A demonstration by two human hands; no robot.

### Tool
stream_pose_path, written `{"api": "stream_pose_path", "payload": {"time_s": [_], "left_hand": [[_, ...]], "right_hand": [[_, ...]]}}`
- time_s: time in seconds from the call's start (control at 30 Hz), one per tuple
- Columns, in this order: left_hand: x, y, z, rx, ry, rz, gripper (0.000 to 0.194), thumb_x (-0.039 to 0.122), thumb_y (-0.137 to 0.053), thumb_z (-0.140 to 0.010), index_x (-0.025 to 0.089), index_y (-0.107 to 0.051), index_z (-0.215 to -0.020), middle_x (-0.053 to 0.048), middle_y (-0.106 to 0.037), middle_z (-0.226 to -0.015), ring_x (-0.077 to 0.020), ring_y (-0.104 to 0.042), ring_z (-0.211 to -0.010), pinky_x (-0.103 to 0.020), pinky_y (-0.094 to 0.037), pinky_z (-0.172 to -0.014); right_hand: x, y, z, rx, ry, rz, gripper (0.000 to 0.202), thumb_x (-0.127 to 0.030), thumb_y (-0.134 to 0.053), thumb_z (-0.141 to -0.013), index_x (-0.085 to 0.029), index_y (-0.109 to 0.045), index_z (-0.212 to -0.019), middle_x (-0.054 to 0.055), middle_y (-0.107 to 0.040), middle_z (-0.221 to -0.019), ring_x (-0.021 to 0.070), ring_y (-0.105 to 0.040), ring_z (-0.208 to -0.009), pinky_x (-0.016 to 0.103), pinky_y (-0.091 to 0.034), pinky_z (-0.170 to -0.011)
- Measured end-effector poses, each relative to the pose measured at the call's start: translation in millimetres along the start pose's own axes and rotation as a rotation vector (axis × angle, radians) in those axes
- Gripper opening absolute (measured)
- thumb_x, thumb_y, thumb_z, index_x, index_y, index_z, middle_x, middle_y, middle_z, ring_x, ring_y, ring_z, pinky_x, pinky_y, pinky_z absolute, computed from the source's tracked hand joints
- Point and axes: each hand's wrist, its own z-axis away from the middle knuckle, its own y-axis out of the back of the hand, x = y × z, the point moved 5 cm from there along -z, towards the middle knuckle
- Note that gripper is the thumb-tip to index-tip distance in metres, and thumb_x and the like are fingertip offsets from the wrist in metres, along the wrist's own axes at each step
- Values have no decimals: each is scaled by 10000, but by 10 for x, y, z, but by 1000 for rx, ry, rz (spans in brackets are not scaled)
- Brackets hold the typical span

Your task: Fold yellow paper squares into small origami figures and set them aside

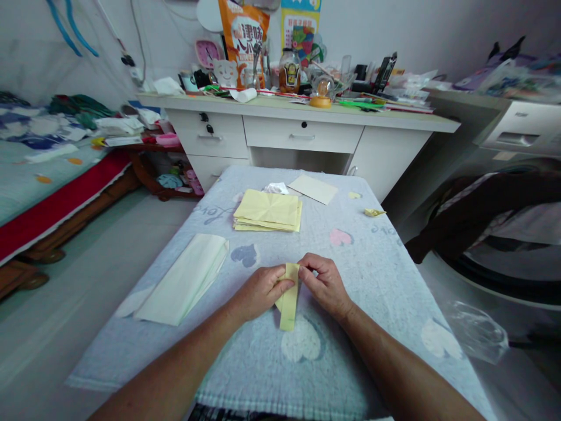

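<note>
Forearms [184, 351] flank a yellow strip [288, 304] pointing lengthwise forward, pinched by left fingers [281, 287] and right fingers [309, 279].

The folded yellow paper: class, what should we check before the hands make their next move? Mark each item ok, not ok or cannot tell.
1. Left hand steadying the folded paper: ok, thumb lies across it.
2. Right hand at the paper: ok, fingertips at its upper right edge.
3. Folded edges exactly aligned: cannot tell, too small.
4. Yellow stack apart from the hands: ok, lies beyond them.
5. Stack squared up: not ok, edges uneven.
</note>
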Motion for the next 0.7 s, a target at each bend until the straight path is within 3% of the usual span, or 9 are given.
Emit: {"api": "stream_pose_path", "payload": {"time_s": [0.23,0.47,0.57,0.7], "left_hand": [[-11,-14,1,-20,1,5,175,271,-454,-885,168,-561,-793,29,-553,-699,-124,-531,-661,-199,-363,-585],[-44,-16,3,-24,19,66,193,293,-458,-889,161,-548,-781,35,-518,-682,-113,-499,-638,-197,-349,-568],[-60,7,2,-1,28,170,216,330,-463,-898,158,-559,-809,34,-515,-691,-105,-478,-631,-195,-354,-564],[-119,41,-4,92,41,360,217,380,-490,-893,166,-524,-900,28,-529,-734,-102,-482,-638,-195,-383,-573]], "right_hand": [[7,3,-17,44,-24,-52,121,-216,-526,-815,-172,-546,-705,-24,-497,-620,105,-459,-587,224,-379,-581],[67,4,-5,4,-74,-165,154,-268,-506,-869,-170,-553,-759,-20,-489,-658,107,-447,-618,226,-368,-596],[164,-36,6,-46,-155,-305,152,-310,-494,-890,-179,-538,-826,-25,-488,-692,101,-438,-620,219,-370,-591],[233,-151,38,-203,-205,-370,214,-379,-587,-841,-179,-514,-818,-39,-474,-675,94,-425,-605,209,-363,-571]]}}
